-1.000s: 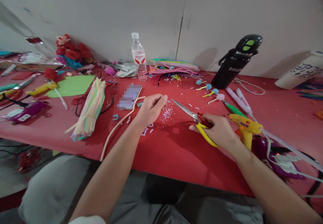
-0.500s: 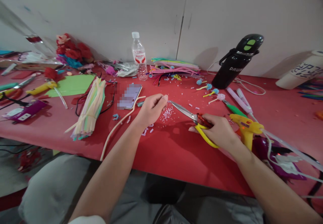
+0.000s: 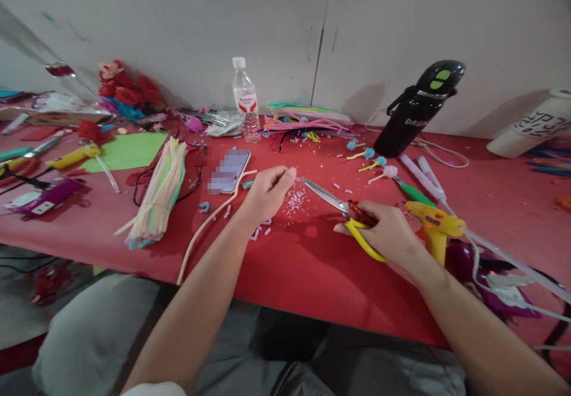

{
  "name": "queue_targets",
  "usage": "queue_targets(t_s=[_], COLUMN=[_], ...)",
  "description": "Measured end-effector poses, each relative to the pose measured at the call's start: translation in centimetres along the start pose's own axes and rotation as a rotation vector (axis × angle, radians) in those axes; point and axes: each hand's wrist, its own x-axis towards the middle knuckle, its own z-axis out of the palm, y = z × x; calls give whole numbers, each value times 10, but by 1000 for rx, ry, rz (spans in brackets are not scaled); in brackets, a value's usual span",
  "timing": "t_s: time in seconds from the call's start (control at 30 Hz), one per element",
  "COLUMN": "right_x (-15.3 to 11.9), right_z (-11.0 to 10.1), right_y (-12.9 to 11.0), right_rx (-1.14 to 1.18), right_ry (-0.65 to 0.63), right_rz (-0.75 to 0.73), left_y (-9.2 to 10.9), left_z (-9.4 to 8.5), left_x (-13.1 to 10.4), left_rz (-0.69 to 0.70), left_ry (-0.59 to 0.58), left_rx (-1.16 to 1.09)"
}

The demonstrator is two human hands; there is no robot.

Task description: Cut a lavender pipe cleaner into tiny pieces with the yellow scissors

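Note:
My right hand [image 3: 384,229] is wrapped round the handles of a pair of scissors [image 3: 323,195] with red and yellow grips. The blades look closed, their tip pointing at my left hand [image 3: 271,191]. Thumb and forefinger of that hand pinch a small lilac piece [image 3: 297,179]; only its end shows, close to the scissor tip. Beneath lie fine lilac clippings [image 3: 295,201] scattered on the red tabletop [image 3: 307,277]. Short lilac pieces [image 3: 266,231] rest beside my left wrist. A long cream strip [image 3: 199,233] curves along my left forearm.
A phone [image 3: 232,170] and a bundle of pale pipe cleaners [image 3: 158,197] lie to the left. Behind stand a plastic bottle [image 3: 246,101] and a black flask [image 3: 408,116]. A yellow glue gun [image 3: 435,223] sits near my right wrist, with small pompom-topped stems [image 3: 384,173] farther back.
The lilac bit at my left fingertips shows a little more, and the scissor tip sits slightly apart from it. Otherwise both hands hold nearly still.

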Motion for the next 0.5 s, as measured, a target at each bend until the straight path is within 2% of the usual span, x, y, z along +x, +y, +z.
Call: queue_targets(t_s=[0.5], right_x=[0], right_z=[2], right_y=[4], right_rx=[-20], right_ry=[1], right_rz=[-11], left_y=[2], left_z=[0], left_x=[-1], left_rz=[-5], left_ry=[-19], left_rx=[2])
